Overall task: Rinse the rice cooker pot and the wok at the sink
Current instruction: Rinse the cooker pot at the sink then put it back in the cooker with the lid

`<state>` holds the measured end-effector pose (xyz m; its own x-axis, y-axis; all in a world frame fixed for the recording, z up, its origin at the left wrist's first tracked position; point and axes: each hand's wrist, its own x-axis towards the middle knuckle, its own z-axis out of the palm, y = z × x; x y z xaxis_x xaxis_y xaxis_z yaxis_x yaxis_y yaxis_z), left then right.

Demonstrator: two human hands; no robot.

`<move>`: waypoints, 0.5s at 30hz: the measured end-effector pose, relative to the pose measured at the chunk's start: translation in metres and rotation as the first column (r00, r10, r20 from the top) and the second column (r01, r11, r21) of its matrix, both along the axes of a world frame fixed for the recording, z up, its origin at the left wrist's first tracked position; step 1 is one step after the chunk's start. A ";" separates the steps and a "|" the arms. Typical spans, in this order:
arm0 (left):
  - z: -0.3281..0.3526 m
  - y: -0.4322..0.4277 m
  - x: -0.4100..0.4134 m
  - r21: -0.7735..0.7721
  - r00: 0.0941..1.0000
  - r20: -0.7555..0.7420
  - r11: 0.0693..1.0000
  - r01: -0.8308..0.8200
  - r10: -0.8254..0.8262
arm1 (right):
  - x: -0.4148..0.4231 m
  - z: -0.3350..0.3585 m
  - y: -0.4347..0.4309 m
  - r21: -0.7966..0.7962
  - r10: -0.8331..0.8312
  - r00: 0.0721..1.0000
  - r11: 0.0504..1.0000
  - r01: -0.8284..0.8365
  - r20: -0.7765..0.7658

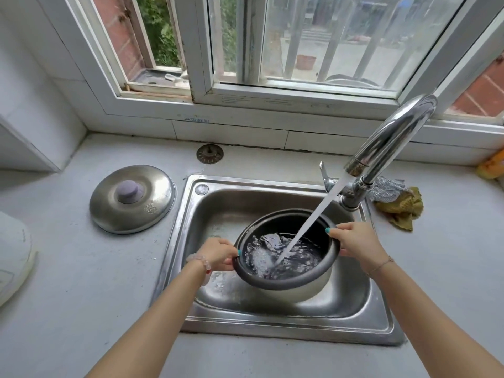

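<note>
White-framed window (272, 50) (daylit), tiled wall (32, 85), grey countertop (68, 282)

Scene bright, lit by daylight from the window (321, 42) across the top of the frame. Light soft and even; shadows on the desk (81, 282) faint. Glare noted on the faucet (392, 132) at upper right, the lid (152, 211) at centre left and the sink (188, 241) walls. Straight lines bow towards the edges, wide-angle distortion. View through the glass hazy; running water (313, 222) streaked.

Brushed steel sink (362, 309) — dark matt-lined pot (283, 279), glossy chrome faucet (395, 132)
</note>
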<state>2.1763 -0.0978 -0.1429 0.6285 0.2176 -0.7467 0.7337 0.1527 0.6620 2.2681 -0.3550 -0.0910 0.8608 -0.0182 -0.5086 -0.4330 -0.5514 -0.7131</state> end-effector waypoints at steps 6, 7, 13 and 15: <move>0.013 0.002 0.011 0.029 0.998 -0.018 0.998 0.055 -0.055 | -0.001 -0.008 -0.006 0.024 -0.126 0.976 0.991 0.132 -0.178; 0.017 0.003 0.012 0.045 0.999 -0.005 0.998 0.052 -0.052 | -0.003 -0.010 -0.007 0.032 -0.141 0.967 0.988 0.150 -0.211; 0.038 0.012 0.017 0.182 0.987 0.156 0.983 0.008 -0.037 | -0.024 -0.029 -0.002 0.127 -0.135 0.926 0.973 0.191 -0.352; 0.044 0.015 0.019 0.252 0.970 0.234 0.968 -0.002 -0.059 | -0.031 -0.036 0.001 0.182 -0.089 0.921 0.969 0.169 -0.378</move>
